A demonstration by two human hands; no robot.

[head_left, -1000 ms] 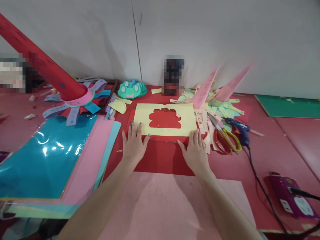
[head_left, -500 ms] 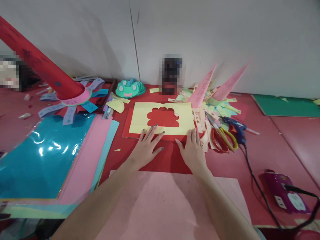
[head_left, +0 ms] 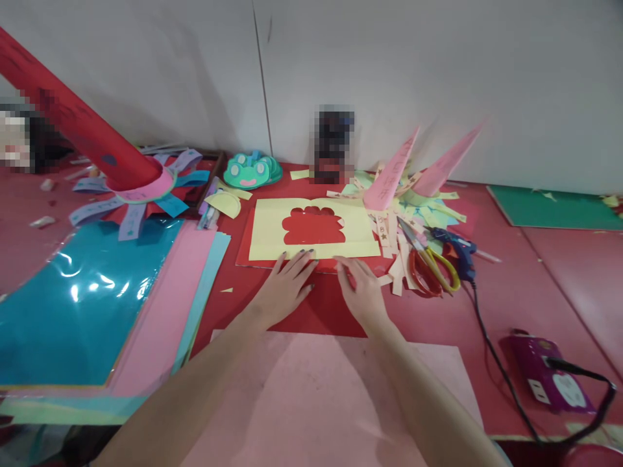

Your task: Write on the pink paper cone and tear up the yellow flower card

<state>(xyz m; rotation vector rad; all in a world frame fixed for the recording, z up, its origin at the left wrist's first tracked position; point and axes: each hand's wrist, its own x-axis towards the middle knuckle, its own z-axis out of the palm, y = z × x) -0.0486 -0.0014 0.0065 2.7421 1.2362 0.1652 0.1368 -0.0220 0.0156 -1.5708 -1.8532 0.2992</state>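
Observation:
A pale yellow sheet (head_left: 265, 227) with a scalloped opening lies on a red card (head_left: 243, 250), whose red shows through the cut-out. My left hand (head_left: 287, 285) rests at the sheet's lower edge, fingers spread, holding nothing. At the lower edge, right of the opening, is my right hand (head_left: 360, 288); its fingers are bent and touch the edge, and whether they pinch anything is too small to tell. Scissors (head_left: 431, 263) with red and yellow handles and a blue glue gun (head_left: 460, 253) lie to the right. A pink sheet (head_left: 311, 395) lies under my forearms.
Pink cones (head_left: 393, 172) and paper strips (head_left: 384, 233) stand behind on the right. Green frog cut-outs (head_left: 250, 172) sit at the back. On the left are a red tube (head_left: 87, 120) and a blue pack (head_left: 87, 311). A purple power box (head_left: 549, 376) with a cable is at the right.
My right hand has moved left along the sheet's lower edge, and its fingers have bent inward. My left hand has shifted slightly down. The yellow sheet sits slightly turned on the red card.

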